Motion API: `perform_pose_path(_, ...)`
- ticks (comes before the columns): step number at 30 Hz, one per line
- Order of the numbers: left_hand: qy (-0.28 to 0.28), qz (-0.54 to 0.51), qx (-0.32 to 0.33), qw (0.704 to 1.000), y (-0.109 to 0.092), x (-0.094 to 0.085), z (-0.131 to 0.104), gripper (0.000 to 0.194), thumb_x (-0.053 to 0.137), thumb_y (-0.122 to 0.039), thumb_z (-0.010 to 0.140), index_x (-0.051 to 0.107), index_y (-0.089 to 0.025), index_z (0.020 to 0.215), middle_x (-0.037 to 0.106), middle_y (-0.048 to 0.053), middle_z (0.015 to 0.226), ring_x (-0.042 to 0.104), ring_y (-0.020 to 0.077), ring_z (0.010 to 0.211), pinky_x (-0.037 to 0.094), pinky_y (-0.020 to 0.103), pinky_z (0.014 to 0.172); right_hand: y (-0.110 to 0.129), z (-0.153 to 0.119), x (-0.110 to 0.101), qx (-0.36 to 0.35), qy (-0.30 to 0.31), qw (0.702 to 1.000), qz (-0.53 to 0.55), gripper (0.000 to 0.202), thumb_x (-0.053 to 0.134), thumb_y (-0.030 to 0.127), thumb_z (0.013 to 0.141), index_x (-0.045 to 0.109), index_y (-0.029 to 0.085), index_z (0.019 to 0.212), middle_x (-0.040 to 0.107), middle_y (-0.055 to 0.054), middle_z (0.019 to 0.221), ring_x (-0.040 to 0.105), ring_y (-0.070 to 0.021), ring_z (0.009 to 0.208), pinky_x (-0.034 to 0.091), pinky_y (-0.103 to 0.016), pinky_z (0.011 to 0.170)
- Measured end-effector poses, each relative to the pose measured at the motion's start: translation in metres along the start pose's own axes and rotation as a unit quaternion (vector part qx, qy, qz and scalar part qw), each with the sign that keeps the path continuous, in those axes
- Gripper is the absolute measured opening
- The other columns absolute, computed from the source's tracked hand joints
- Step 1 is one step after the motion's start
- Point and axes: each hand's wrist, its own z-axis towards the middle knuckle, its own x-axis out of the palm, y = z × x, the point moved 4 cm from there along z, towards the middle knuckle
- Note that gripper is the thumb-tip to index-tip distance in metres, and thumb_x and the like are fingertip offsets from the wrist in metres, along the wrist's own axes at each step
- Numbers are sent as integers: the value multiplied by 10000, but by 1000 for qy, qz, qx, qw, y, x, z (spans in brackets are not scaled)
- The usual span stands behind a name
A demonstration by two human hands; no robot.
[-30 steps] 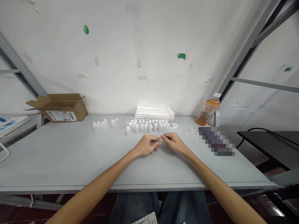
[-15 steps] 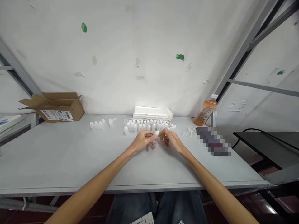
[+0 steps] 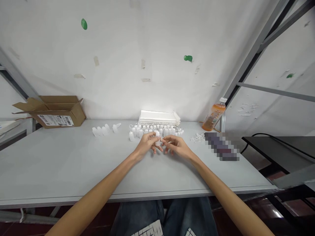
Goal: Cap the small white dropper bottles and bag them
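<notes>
Bottle [image 3: 157, 139] turned upright, left hand [image 3: 146, 143] pinching it

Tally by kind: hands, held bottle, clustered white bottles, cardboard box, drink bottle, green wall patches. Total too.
Hands: 2
Held bottle: 1
Cardboard box: 1
Drink bottle: 1
Green patches: 3
Total: 8
Clustered bottles: too crowded to count, excluded

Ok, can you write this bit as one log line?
left hand: holding small white bottle; right hand: fingers beside it; more bottles: behind hands; cardboard box: open
</notes>
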Motion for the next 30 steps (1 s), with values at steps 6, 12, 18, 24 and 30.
perform_pose_path(6, -10, -5, -9, 1000, 1, 2, -1, 341, 674, -395, 748, 428, -159, 742, 688, 153, 993, 708, 204, 591, 427, 192, 358, 2, 1, 1, 21, -33, 998, 50, 382, 746, 432, 713, 623, 158, 948, 677, -64, 873, 663, -159, 613, 479, -238, 449)
perform_pose_path(12, -37, 44, 21, 998, 0, -2, -2, 304, 642, -418, 784, 521, -140, 764, 628, 86, 903, 693, 195, 687, 493, 224, 424, 0, 3, -9, -2, -101, 993, 64, 354, 793, 383, 643, 598, 166, 843, 639, -13, 752, 611, -134, 527, 458, -247, 432)
perform_pose_path(18, -8, 163, 39, 986, 9, -4, 1, 305, 575, -446, 848, 531, -150, 793, 551, -2, 631, 574, 113, 509, 468, 217, 444, 4, 2, -24, -28, -147, 987, 63, 283, 792, 384, 649, 663, 150, 739, 608, -22, 621, 568, -143, 569, 462, -269, 474)
perform_pose_path(24, 38, 211, 33, 976, 12, 2, -4, 329, 395, -332, 919, 558, -206, 1176, 523, -20, 689, 532, 114, 578, 380, 197, 464, 9, -1, -25, -33, -120, 991, 49, 259, 751, 389, 708, 692, 153, 799, 640, -47, 726, 571, -140, 604, 475, -267, 478)
perform_pose_path(30, 14, 321, 61, 945, 6, 9, -9, 348, 344, -429, 966, 611, -207, 991, 475, -41, 576, 473, 134, 579, 366, 245, 601, 10, -1, -19, -52, -62, 996, 47, 290, 732, 371, 750, 663, 165, 943, 625, -31, 792, 599, -138, 605, 487, -264, 479)
